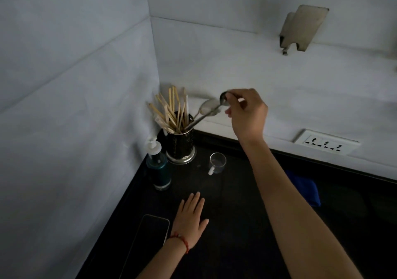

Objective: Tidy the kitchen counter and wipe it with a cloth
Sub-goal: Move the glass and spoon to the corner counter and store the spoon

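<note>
My right hand point(247, 111) is raised near the back wall, its fingers pinched on the bowl end of a metal spoon point(206, 114). The spoon's handle slants down into a perforated metal utensil holder point(181, 147) in the corner of the black counter point(236, 235). Several wooden chopsticks point(171, 111) and another spoon stand in the holder. My left hand point(191, 216) lies flat on the counter, fingers spread, holding nothing. A folded blue cloth point(305, 190) rests on the counter to the right, partly hidden behind my right forearm.
A teal pump bottle point(159, 167) stands left of the holder. A small clear glass cup point(217, 162) sits in front of the holder. A dark phone point(150, 235) lies beside my left wrist. A wall socket point(326, 144) and a metal wall bracket point(300, 29) are on the back wall.
</note>
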